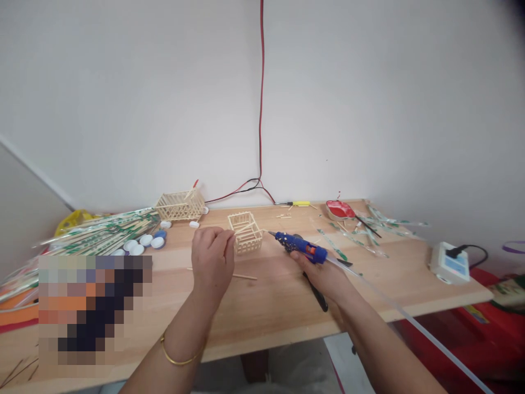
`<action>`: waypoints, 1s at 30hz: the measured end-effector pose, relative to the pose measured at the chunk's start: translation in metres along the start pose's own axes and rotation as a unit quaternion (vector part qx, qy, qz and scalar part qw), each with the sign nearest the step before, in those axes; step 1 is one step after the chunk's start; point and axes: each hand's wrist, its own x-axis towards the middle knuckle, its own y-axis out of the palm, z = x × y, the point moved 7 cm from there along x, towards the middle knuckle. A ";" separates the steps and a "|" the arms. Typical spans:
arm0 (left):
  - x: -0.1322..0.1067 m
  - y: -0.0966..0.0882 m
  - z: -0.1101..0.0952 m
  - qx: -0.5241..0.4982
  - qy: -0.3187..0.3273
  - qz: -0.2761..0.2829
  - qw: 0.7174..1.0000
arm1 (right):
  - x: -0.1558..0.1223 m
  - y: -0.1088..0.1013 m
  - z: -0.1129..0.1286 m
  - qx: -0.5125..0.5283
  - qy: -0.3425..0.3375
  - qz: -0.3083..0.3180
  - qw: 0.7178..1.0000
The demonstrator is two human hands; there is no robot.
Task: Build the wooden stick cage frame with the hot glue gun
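Observation:
My left hand [213,249] is closed in a pinch on a thin wooden stick [245,228], which crosses in front of a small open crate built of sticks [248,246]. In my right hand [318,273] is a blue hot glue gun [301,247], gripped with its nozzle pointing left, close to the crate's right side. A long clear glue stick [410,317] trails from the gun's back end toward the lower right. Below my left hand, a loose stick [245,277] lies on the wooden table [262,312]. Part of the crate is hidden by my fingers.
A larger stick-built basket [180,205] stands at the back left, near bundled wrapped sticks [110,230] and several white caps [145,240]. Back right are a red dish [340,209] and plastic wrappers [373,235]. A white power socket [450,264] sits at the right edge.

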 end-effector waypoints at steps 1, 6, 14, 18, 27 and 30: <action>0.000 0.000 0.000 -0.001 0.000 0.000 1.000 | 0.000 0.000 -0.001 -0.003 0.000 -0.001 1.000; 0.001 -0.001 0.000 0.004 0.005 0.000 1.000 | -0.001 0.000 -0.005 -0.001 0.014 -0.011 1.000; 0.001 -0.001 0.000 0.003 0.011 -0.002 1.000 | 0.000 -0.001 -0.007 -0.016 0.021 -0.014 1.000; 0.000 0.000 0.001 0.003 0.007 -0.002 1.000 | 0.000 -0.005 -0.008 -0.019 0.037 -0.018 0.999; -0.001 0.001 0.003 -0.005 -0.001 -0.004 1.000 | 0.001 -0.007 -0.002 0.011 0.042 -0.026 0.999; 0.000 0.000 0.004 -0.015 -0.007 -0.008 1.000 | 0.002 -0.007 -0.003 0.023 0.038 -0.024 0.999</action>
